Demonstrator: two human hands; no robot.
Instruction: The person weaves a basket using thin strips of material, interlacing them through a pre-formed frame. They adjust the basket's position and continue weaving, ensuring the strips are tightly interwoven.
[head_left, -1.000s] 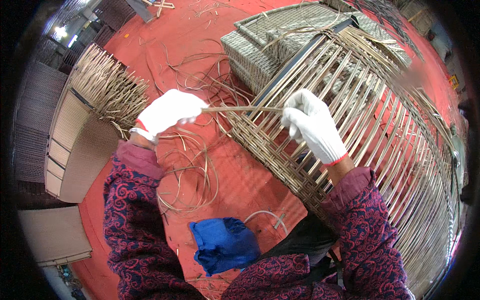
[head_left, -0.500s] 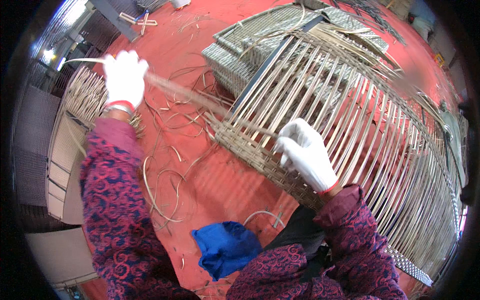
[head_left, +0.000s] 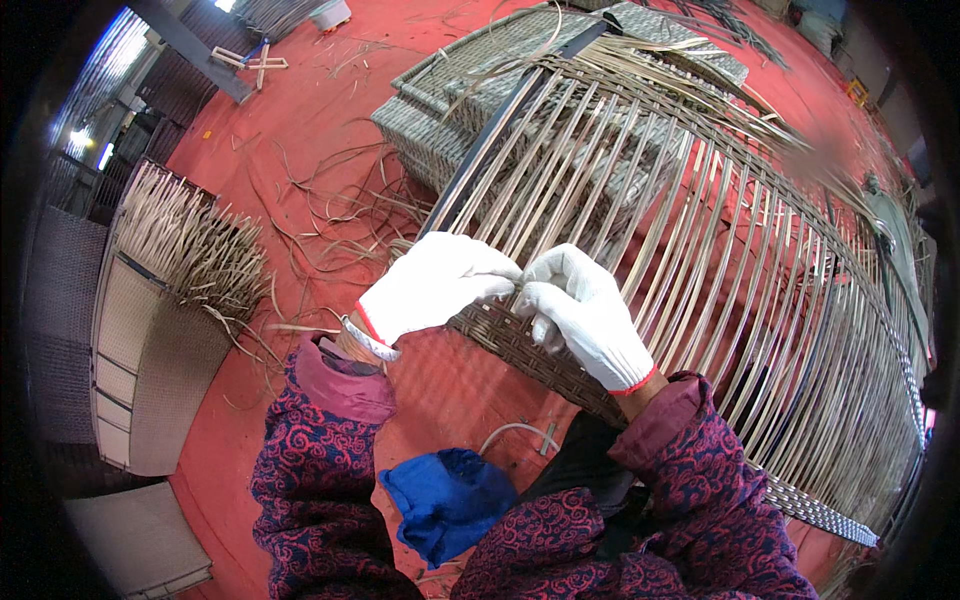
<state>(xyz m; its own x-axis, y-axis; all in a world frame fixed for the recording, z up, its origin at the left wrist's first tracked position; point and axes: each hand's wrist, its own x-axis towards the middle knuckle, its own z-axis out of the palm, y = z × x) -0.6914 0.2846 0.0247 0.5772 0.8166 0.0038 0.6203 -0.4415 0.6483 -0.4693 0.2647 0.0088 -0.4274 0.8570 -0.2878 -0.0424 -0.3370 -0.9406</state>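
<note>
Both hands wear white gloves. My left hand and my right hand meet at the near edge of a large rattan frame of long pale upright strips. The fingertips of both pinch a thin weaving strand just above the dark woven band at the frame's lower rim. A dark metal bar runs up the frame's left side.
Loose rattan strands lie scattered on the red floor. A woven panel with a bristling strip end stands to the left. Finished woven panels are stacked behind the frame. A blue cloth lies by my knees.
My left hand, raised far out to the left pulling the strand half a second ago, has come back to the frame and now meets my right hand at the woven band.
</note>
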